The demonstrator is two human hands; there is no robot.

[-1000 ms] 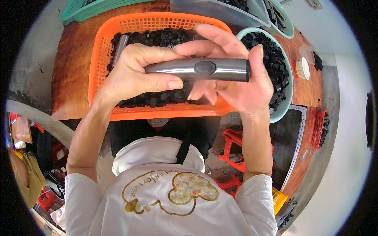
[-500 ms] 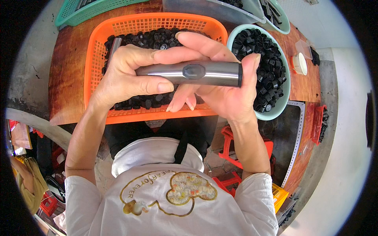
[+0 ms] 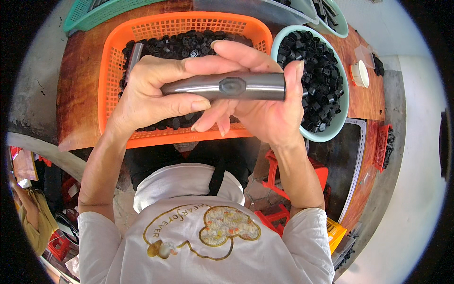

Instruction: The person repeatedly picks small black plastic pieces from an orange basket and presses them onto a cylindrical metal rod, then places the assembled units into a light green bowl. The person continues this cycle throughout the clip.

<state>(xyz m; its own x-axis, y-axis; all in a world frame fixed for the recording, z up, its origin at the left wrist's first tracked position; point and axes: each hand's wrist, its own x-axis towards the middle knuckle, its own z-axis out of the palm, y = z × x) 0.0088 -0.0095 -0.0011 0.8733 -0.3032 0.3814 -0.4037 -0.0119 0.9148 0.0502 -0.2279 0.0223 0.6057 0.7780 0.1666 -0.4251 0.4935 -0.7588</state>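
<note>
A dark grey metal tube (image 3: 255,86) with an eight-sided black button-like inset (image 3: 232,86) lies level across both hands above the orange basket. My left hand (image 3: 149,87) is closed round its left end, thumb in front and fingers above. At the other end, the thumb of my right hand (image 3: 269,113) presses against the tube's end face, and the fingers reach behind and over it. Below and behind the hands, the orange basket (image 3: 189,20) holds many small black plastic caps (image 3: 172,47). Another metal tube (image 3: 135,59) leans in the basket beside my left hand.
A pale green bowl (image 3: 346,94) of black ring-shaped caps stands right of the basket. Behind are a green basket (image 3: 75,18), a clear bin (image 3: 255,6) and a bowl of tubes (image 3: 341,29). A paper cup (image 3: 360,74) sits far right; a red stool (image 3: 276,177) stands below.
The black rim that stuck out at the tube's right end no longer shows. My right thumb has moved slightly left with that end. My left hand keeps its grip.
</note>
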